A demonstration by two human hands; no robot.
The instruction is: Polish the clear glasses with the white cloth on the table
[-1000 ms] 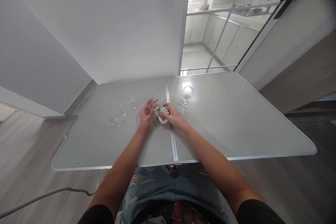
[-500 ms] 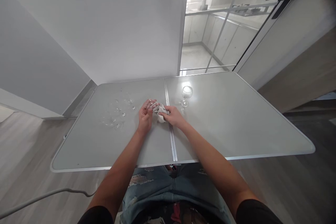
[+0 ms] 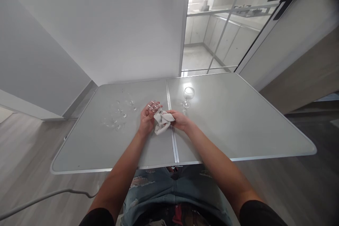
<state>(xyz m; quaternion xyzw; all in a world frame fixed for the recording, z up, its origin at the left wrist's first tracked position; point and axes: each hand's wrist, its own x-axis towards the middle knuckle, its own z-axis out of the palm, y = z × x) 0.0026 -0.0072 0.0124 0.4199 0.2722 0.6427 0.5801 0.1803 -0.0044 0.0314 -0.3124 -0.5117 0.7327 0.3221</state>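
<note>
My left hand is closed around a clear stemmed glass, which is tilted with its bowl toward the far left. In my right hand is a white cloth, pressed against the stem end of that glass. The cloth hangs in loose folds between my hands and hides the glass's foot. To the right of the table seam, another stemmed glass stands upright. Several more clear glasses are on the left half of the table; their outlines are hard to make out.
The pale folding table has a metal seam down its middle. A white wall rises behind it, with a glazed door at the back right. A grey cable runs over the floor at lower left.
The cloth has opened out and now hangs lower and wider between my hands. My right hand has turned and shifted slightly right. The left hand still holds the glass.
</note>
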